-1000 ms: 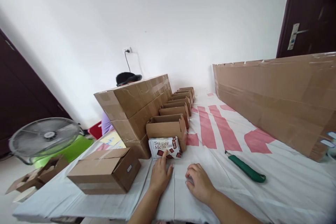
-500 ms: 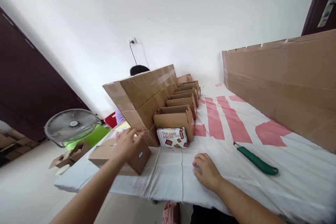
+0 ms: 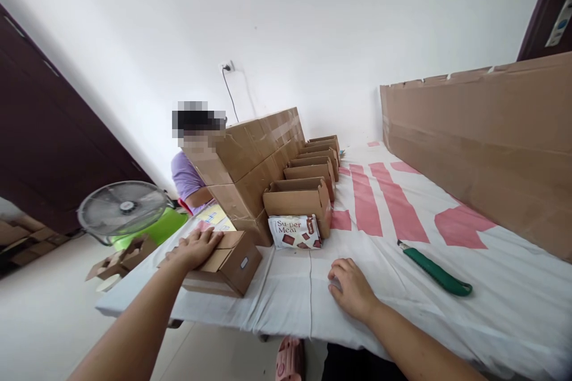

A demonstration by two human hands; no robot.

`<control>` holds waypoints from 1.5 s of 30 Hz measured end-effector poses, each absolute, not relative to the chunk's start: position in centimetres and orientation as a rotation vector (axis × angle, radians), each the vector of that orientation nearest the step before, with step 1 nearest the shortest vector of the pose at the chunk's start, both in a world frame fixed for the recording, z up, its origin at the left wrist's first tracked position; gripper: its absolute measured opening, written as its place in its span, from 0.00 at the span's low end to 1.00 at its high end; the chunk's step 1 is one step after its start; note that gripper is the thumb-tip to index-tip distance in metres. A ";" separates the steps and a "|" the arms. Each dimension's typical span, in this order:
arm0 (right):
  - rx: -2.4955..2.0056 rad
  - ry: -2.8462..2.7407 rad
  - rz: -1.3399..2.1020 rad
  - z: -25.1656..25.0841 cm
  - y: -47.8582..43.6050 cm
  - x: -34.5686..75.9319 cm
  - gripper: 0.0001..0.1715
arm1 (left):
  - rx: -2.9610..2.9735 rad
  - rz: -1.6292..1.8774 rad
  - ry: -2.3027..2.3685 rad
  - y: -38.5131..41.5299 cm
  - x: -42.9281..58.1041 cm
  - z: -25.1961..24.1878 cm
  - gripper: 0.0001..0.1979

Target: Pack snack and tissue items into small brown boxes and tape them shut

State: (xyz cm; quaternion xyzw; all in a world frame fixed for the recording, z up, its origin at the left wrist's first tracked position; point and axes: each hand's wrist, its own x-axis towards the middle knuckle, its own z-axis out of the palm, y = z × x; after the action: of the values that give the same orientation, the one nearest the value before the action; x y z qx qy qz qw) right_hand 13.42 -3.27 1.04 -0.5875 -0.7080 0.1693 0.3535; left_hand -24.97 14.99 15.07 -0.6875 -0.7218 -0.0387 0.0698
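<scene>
Head view: the left hand [image 3: 195,248], flat with fingers spread, lies atop the low brown cardboard carton [image 3: 227,266], whose long axis runs left to right. The right hand [image 3: 352,287], loosely curled, apparently empty, rests farther off on white cloth [image 3: 290,289]. A brown carton stack [image 3: 263,143] blocks the far right; the white printed packet [image 3: 292,233] and green-handled cutter [image 3: 438,271] lie rightward.
</scene>
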 end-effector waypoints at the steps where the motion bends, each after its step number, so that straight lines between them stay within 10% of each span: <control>1: -1.518 -1.834 0.435 1.1 -3.3 13.4 0.08 | -2.050 -0.078 -2.225 14.7 -24.6 15.1 0.37; 16: -1.504 -1.824 0.421 1.3 -3.5 13.3 0.13 | -2.024 0.038 -2.365 8.7 -17.7 16.4 0.36; 32: -1.115 -1.695 0.068 5.2 -7.1 11.2 0.62 | -2.372 -0.004 -2.103 2.6 -5.1 15.7 0.35; 45: -1.223 -1.826 -0.038 7.4 -8.0 15.9 0.32 | -2.623 -0.183 -1.754 0.8 -1.4 16.3 0.27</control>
State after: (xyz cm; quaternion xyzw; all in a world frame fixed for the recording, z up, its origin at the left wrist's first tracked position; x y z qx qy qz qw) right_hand 15.87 -8.04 7.45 -0.4955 -0.7401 -0.0153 0.4544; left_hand -1.37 0.81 16.33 -0.8298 -0.5549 -0.0580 -0.0093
